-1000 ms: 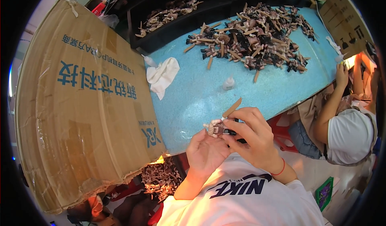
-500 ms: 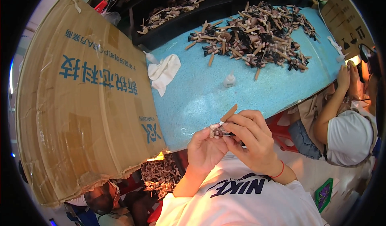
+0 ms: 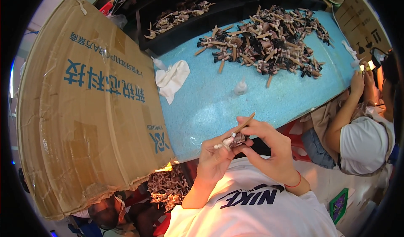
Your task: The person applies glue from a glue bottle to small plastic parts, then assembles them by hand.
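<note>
In front of my chest, at the near edge of the blue work surface point(image 3: 202, 115), I hold a small figurine point(image 3: 236, 140) with pale and brown-purple parts. A flat tan blade-like piece point(image 3: 247, 121) sticks up from it toward the far right. My left hand point(image 3: 213, 159) is closed round the figurine's left side, thumb and fingers pinching it. On its other side my right hand point(image 3: 271, 146) pinches it, fingertips at the body and the base of the tan piece. A small white squeeze bottle point(image 3: 240, 88) stands beyond my hands.
Similar figurines lie in a large pile point(image 3: 269, 41) at the back. A black bin point(image 3: 145, 39) holds more. On the left are a crumpled white cloth point(image 3: 173, 79) and a big cardboard box point(image 3: 92, 123). To the right, a co-worker in a white sleeve point(image 3: 364, 140) works; below, more figurines point(image 3: 168, 188).
The figurine has been turned in my fingers, showing its brown-purple side. My right hand's fingers have spread and shifted round it, and my left fingers have curled closer about it.
</note>
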A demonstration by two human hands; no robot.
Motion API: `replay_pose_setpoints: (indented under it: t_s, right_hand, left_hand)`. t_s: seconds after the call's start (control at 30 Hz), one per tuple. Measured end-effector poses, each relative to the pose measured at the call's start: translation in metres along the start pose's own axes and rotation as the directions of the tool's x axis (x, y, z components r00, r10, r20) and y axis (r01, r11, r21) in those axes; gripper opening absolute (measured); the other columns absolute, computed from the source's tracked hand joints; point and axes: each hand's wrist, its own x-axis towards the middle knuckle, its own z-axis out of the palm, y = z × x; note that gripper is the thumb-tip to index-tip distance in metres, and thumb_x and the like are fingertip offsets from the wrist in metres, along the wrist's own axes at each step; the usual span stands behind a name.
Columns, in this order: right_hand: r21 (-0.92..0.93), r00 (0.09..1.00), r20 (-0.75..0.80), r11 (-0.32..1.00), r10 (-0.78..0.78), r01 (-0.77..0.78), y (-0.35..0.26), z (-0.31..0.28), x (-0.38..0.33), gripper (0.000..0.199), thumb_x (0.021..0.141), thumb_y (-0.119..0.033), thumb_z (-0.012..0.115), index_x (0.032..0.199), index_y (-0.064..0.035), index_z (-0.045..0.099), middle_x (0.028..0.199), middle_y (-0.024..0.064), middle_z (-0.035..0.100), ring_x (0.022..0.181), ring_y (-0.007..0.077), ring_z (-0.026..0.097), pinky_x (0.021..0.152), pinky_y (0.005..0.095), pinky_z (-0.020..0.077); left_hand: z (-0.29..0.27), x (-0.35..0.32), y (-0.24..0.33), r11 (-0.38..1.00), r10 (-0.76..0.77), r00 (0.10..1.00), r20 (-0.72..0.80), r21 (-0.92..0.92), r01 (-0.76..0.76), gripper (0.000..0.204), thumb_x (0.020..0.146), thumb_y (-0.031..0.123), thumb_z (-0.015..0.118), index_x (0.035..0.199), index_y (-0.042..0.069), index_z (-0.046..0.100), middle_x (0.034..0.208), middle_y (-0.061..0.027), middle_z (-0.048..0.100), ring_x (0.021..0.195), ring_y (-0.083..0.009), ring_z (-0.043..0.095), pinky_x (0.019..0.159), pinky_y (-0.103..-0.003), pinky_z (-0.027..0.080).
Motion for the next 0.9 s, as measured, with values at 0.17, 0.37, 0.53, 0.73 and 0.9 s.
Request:
replay_pose_setpoints:
  t_s: [0.17, 0.37, 0.53, 0.73, 0.9]
  right_hand:
    - [0.598, 0.969, 0.142, 0.762, 0.204, -0.248, 0.001, -0.004, -0.002, 0.052, 0.076, 0.009, 0.056, 0.12, -0.0042, 0.033, 0.134, 0.0245, 0.036, 0.12, 0.0279, 0.044, 0.099, 0.037, 0.0377]
    - [0.653, 0.95, 0.186, 0.692, 0.249, -0.309, -0.005, -0.001, 0.005, 0.055, 0.075, 0.009, 0.057, 0.122, -0.0039, 0.03, 0.132, 0.0232, 0.039, 0.119, 0.0253, 0.044, 0.099, 0.0363, 0.0383]
    - [0.609, 0.953, 0.201, 0.734, 0.225, -0.302, -0.005, -0.001, 0.006, 0.054, 0.074, 0.009, 0.057, 0.121, -0.0026, 0.032, 0.129, 0.0209, 0.042, 0.114, 0.0216, 0.048, 0.098, 0.0349, 0.0389]
    - [0.633, 0.956, 0.208, 0.716, 0.208, -0.294, -0.005, 0.001, 0.01, 0.052, 0.069, 0.012, 0.055, 0.117, -0.0006, 0.037, 0.123, 0.02, 0.047, 0.11, 0.0204, 0.05, 0.095, 0.0352, 0.0414]
    - [0.679, 0.97, 0.195, 0.694, 0.145, -0.24, 0.0, 0.004, 0.007, 0.053, 0.072, 0.011, 0.058, 0.12, -0.0006, 0.038, 0.124, 0.0127, 0.047, 0.102, 0.0144, 0.05, 0.095, 0.0325, 0.0413]
  left_hand:
    - [0.004, -0.005, 0.002, 0.872, 0.187, 0.976, -0.109, 0.477, -0.113, 0.054, 0.075, 0.019, 0.072, 0.119, -0.006, 0.051, 0.117, -0.0201, 0.055, 0.105, -0.0277, 0.056, 0.088, -0.036, 0.045]
    - [0.01, -0.005, 0.002, 0.516, 0.404, 0.914, 0.03, 0.818, -0.255, 0.052, 0.067, 0.008, 0.076, 0.114, -0.002, 0.058, 0.114, -0.0199, 0.058, 0.097, -0.0251, 0.059, 0.08, -0.033, 0.046]
    - [0.012, -0.002, 0.008, 0.306, 0.438, 0.88, 0.183, 0.89, -0.337, 0.051, 0.064, 0.005, 0.076, 0.112, -0.002, 0.059, 0.111, -0.022, 0.059, 0.09, -0.0267, 0.06, 0.075, -0.032, 0.048]
    - [0.016, -0.007, 0.009, 0.223, 0.442, 0.878, 0.184, 0.926, -0.306, 0.049, 0.067, 0.009, 0.075, 0.111, -0.006, 0.058, 0.109, -0.0237, 0.059, 0.095, -0.0266, 0.059, 0.078, -0.032, 0.047]
    - [0.021, -0.007, 0.012, 0.135, 0.457, 0.863, 0.215, 0.942, -0.306, 0.048, 0.067, 0.01, 0.075, 0.109, -0.007, 0.059, 0.107, -0.0237, 0.06, 0.089, -0.0251, 0.06, 0.074, -0.031, 0.048]
